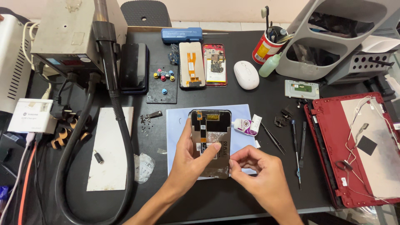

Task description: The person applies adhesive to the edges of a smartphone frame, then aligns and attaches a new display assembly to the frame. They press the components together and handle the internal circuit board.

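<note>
Head view: a phone screen panel (pixel 210 141), back side up with its flex cable showing, is held just above a pale blue mat (pixel 177 125) at the middle of the dark bench. It is gripped along its left edge by the left hand (pixel 189 156), thumb laid across the back. The lower right corner is pinched narrowly by the right hand (pixel 256 171). Any film there is probably best peeled slowly and kept low, with the panel held flat so the cable is not strained. Tweezers (pixel 273 139) lie near on the right.
</note>
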